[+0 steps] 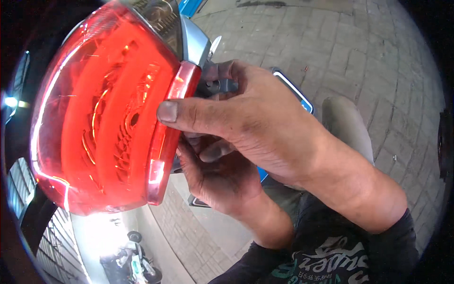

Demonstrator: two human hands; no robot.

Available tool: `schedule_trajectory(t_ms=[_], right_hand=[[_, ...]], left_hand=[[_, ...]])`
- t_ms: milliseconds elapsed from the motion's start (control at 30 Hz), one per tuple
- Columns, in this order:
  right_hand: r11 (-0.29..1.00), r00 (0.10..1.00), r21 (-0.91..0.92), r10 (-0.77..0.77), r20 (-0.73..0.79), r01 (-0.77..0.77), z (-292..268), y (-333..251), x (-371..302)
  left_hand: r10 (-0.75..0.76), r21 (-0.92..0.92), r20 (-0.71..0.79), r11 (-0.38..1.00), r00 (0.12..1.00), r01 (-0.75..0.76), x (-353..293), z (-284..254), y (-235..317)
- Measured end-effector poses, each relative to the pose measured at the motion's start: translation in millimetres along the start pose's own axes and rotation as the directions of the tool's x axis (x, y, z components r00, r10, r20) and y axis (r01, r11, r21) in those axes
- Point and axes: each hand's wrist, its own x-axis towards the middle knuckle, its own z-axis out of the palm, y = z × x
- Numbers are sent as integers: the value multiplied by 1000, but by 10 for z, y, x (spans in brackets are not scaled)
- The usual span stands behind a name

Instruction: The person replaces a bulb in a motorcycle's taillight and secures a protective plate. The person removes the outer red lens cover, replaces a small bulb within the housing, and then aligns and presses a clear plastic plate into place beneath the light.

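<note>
A large red tail light [109, 109] fills the left side of the head view, with a smoky clear section and a silver-grey trim piece [194, 42] at its top. My right hand [265, 113] grips the light's right edge, the thumb pressed on the red rim and the other fingers curled behind it. Lower down, my left hand [224, 182] is closed close behind the same edge, its fingertips partly covered by the light and the right hand. What those fingers pinch is hidden. Dark parts show between the two hands.
Grey paving bricks [378, 61] cover the ground. A flat case with a white-and-blue edge [295, 92] lies behind my right wrist, beside my knee [350, 125]. At the lower left stands a motorcycle [135, 265] near a bright glare. A blue object [190, 7] shows at the top.
</note>
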Motion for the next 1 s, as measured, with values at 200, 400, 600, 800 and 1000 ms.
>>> schedule_trajectory(t_ms=[200, 400, 600, 800, 1000], right_hand=[[996, 994, 2, 86, -75, -86, -192, 62, 57], [980, 982, 71, 188, 8, -188, -286, -87, 55], [965, 978, 164, 200, 54, -206, -237, -54, 94], [958, 980, 220, 162, 116, -184, -98, -39, 77], [944, 978, 259, 181, 107, -203, -51, 16, 59]], left_hand=[[-82, -144, 350, 980, 933, 140, 100, -127, -251], [54, -84, 74, 995, 996, -48, 135, 18, -492], [124, -97, -172, 985, 977, -142, 136, 298, -454], [85, -107, -49, 990, 995, -90, 140, 115, -317], [-83, -222, -54, 973, 995, 69, 160, 11, -184]])
